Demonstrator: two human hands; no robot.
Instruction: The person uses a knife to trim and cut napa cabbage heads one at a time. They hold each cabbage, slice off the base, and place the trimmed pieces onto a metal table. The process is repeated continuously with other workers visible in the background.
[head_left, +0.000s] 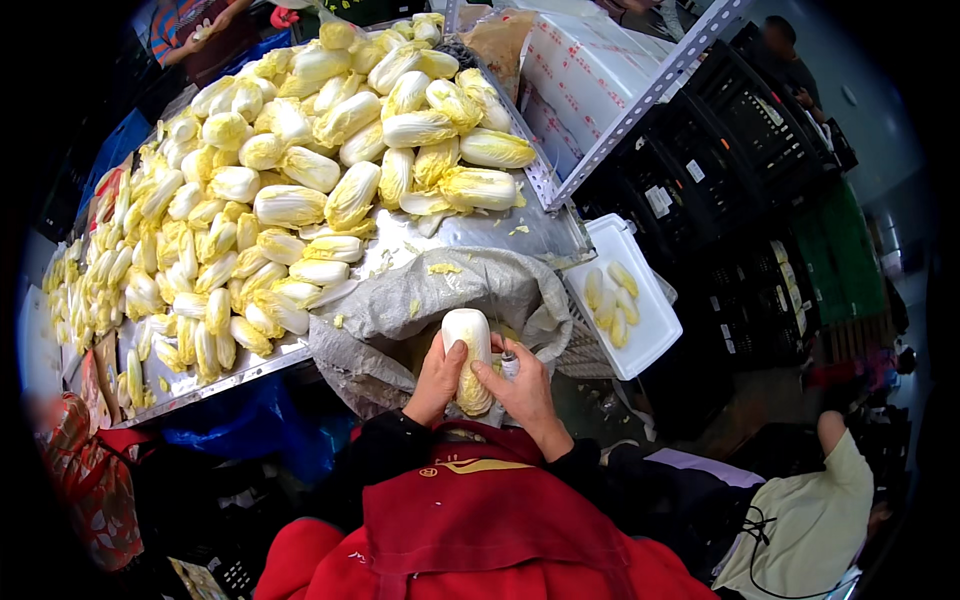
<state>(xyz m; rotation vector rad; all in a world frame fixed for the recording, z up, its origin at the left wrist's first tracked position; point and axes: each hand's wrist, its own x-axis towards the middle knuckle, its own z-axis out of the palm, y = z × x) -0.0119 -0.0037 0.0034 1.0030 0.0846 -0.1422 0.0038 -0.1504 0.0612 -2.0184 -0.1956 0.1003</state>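
Note:
A trimmed napa cabbage (466, 360) stands nearly upright in front of my apron, white base away from me and yellow leaf end towards me. My left hand (439, 379) grips its left side, thumb on top. My right hand (521, 390) holds a knife by its pale handle (510, 365), and that thumb also presses on the cabbage's right side. The thin blade points away from me and is hard to make out. Beneath both hands gapes a grey woven sack (450, 277), its rim draped against the table edge; its inside is mostly hidden.
Many napa cabbages (289, 206) are heaped on the metal table (532, 225). Right of the sack, a white plastic bin (651, 337) holds several small cabbage hearts (611, 304). A perforated metal post (637, 112) rises at the table corner. Black crates (720, 157) stand beyond; other people are around.

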